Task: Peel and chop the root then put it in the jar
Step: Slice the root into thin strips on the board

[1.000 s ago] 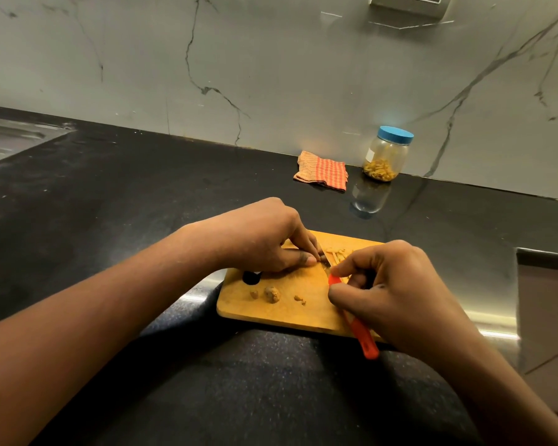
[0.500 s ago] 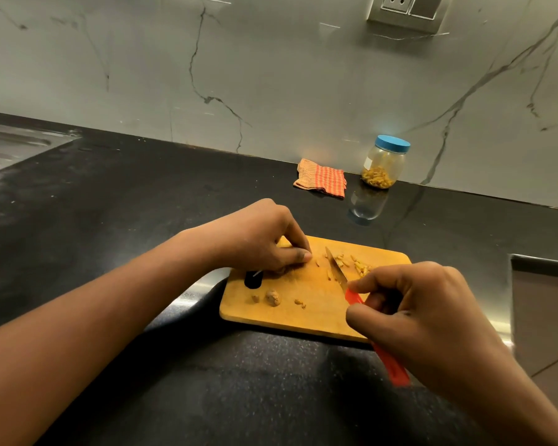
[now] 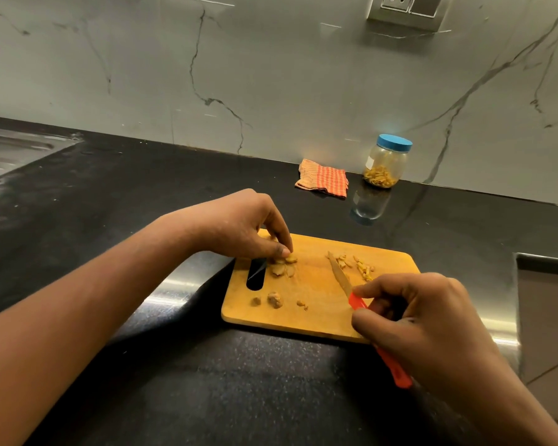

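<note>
Root slices [image 3: 282, 268] pinched by left hand [image 3: 239, 226] on cutting board [image 3: 319, 304], red-handled knife [image 3: 340, 274] gripped in right hand [image 3: 426, 323].

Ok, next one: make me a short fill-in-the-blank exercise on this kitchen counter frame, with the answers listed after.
The jar has a ____ lid.
The checked cloth lies to the jar's ____.
The left hand holds root slices on the cutting board, while the right hand grips the knife by its ____.
Missing words: blue; left; handle.
</note>
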